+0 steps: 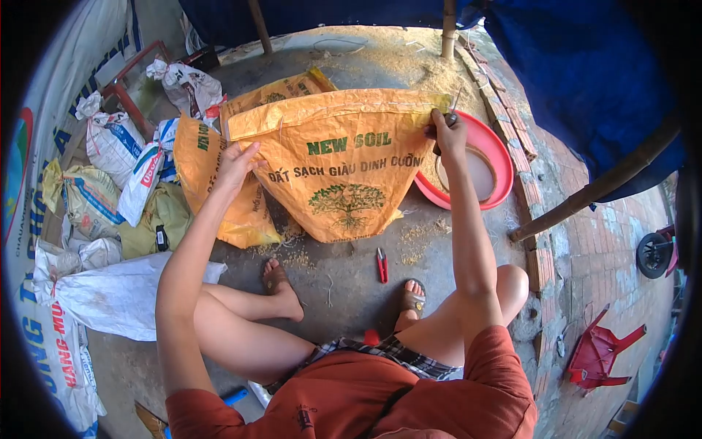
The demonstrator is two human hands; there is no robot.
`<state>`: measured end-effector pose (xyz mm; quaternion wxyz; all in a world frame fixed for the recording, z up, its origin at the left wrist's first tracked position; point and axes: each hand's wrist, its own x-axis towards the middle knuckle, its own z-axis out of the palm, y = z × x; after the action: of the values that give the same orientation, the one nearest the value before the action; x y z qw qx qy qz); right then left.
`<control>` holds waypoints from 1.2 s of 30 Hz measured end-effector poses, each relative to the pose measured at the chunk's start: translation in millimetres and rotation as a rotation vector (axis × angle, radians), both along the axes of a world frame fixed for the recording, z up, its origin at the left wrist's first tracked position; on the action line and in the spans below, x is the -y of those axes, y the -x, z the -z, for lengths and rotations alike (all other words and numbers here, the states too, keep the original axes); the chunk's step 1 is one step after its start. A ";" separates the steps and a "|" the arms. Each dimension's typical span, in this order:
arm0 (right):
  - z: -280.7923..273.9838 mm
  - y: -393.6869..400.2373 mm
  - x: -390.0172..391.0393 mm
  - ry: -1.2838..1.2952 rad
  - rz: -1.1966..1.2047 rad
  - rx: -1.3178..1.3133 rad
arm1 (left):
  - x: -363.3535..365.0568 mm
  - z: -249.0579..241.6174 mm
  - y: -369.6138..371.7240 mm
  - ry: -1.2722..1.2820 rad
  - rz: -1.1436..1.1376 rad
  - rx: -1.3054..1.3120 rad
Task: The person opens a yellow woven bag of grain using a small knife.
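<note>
An orange sack [346, 161] printed "NEW SOIL" hangs spread out before me, its top edge folded over with pale thread along the fold. My left hand [238, 162] pinches its upper left corner, thumb on the front. At the upper right corner my right hand [447, 132] is closed on the sack's edge and also on a dark-handled tool [451, 117] with a thin metal point sticking up. Red thread snips [382, 265] lie on the floor between my feet, below the sack.
More orange sacks [201, 172] lie behind and left. A pink basin [499, 175] holding a round sieve [475, 174] stands at right. Tied white sacks [113, 143] crowd the left wall. A bamboo pole [599, 175] slants at right, near an overturned red stool [603, 350]. Grain [439, 77] covers the floor behind.
</note>
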<state>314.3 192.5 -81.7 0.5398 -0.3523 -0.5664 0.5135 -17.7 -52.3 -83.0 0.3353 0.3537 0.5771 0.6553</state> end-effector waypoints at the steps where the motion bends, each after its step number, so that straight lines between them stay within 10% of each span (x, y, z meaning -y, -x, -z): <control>1: -11.3 -1.7 4.9 -0.023 0.074 0.014 | -1.2 -9.3 -3.5 -0.006 0.003 -0.002; 15: 7.3 -23.5 -29.2 0.050 0.192 0.013 | -23.5 0.7 -36.5 0.139 0.021 -0.111; 20: -49.8 5.5 33.8 -0.562 0.371 0.248 | -20.9 -30.4 -6.9 0.193 0.240 -0.055; 24: -61.1 55.6 90.8 -0.585 -0.168 0.346 | -20.6 -63.0 8.2 0.464 0.242 -0.280; 33: -32.6 91.2 95.6 -0.744 -0.111 0.493 | -36.6 -80.7 -67.5 0.146 0.050 -1.160; 36: -28.7 91.1 93.9 -0.803 -0.049 0.479 | -50.2 -62.2 -42.3 0.206 0.116 -1.080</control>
<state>223.2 98.6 -53.1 0.4751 -0.2109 -0.8371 0.1704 24.7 -2.1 -20.8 0.0600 0.6362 0.7077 0.3014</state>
